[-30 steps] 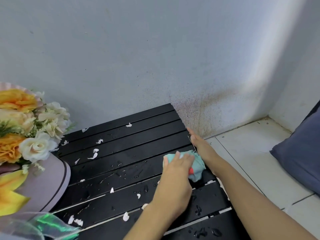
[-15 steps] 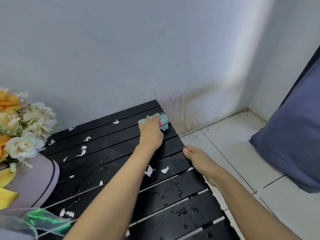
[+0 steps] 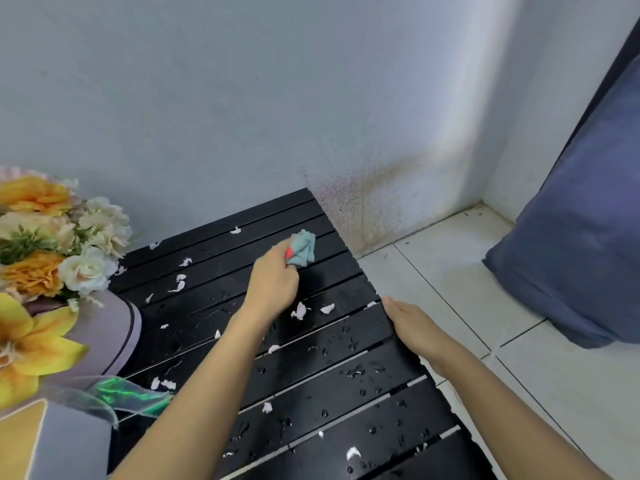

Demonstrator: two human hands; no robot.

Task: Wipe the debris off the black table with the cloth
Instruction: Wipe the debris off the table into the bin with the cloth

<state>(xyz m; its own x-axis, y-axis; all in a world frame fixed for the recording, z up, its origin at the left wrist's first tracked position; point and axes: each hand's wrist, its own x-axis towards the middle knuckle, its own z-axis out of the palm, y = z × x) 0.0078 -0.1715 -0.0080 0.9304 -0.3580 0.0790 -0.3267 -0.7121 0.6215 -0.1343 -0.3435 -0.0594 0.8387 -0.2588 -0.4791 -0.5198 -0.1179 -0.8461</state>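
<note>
The left hand (image 3: 273, 282) is curled tight round a bunched teal cloth (image 3: 304, 251) with a red patch, and it presses the cloth onto the black slatted worktop (image 3: 214, 299) near the far right corner, a few slats in from the back edge. Most of the cloth sticks out past the knuckles toward the wall. The right hand (image 3: 412, 323) holds nothing. Its fingers are straight and together, and it rests against the right edge of the worktop about halfway along. Small white scraps of debris (image 3: 300, 310) lie scattered over the slats: two just beside the left wrist, one close to the back edge, several toward the left edge, and a few more toward the near edge. Water droplets (image 3: 353, 370) bead on the near half of the worktop. A bouquet of orange, yellow and cream flowers (image 3: 52, 254) in lilac wrapping crowds the left edge, with a shiny green ribbon (image 3: 121, 393) trailing at its base. Off the right side, well apart from the worktop, a blue cushion (image 3: 581, 237) sits on the white tiled floor (image 3: 450, 271). The pale wall (image 3: 242, 98) carries a brownish speckled stain (image 3: 363, 202) just beyond the far right corner.
</note>
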